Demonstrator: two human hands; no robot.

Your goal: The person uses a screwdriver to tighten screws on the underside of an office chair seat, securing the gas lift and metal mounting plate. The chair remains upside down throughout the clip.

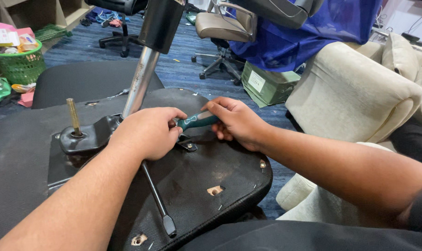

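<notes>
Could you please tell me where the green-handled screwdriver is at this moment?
In the head view, the green-handled screwdriver sits mid-frame, gripped by the right hand, its tip hidden behind the left hand above the upturned seat base.

The right hand [239,122] grips a green-handled tool [198,121] over the black underside of an upturned chair seat [211,172]. The left hand [148,132] closes around the tool's front end beside a metal column [139,83]. A lever [157,200] lies below, and a brass bolt [73,116] stands upright at the left.

Blue carpet floor [183,69] w/ upturned chair seat [211,172], green box [267,83].
</notes>
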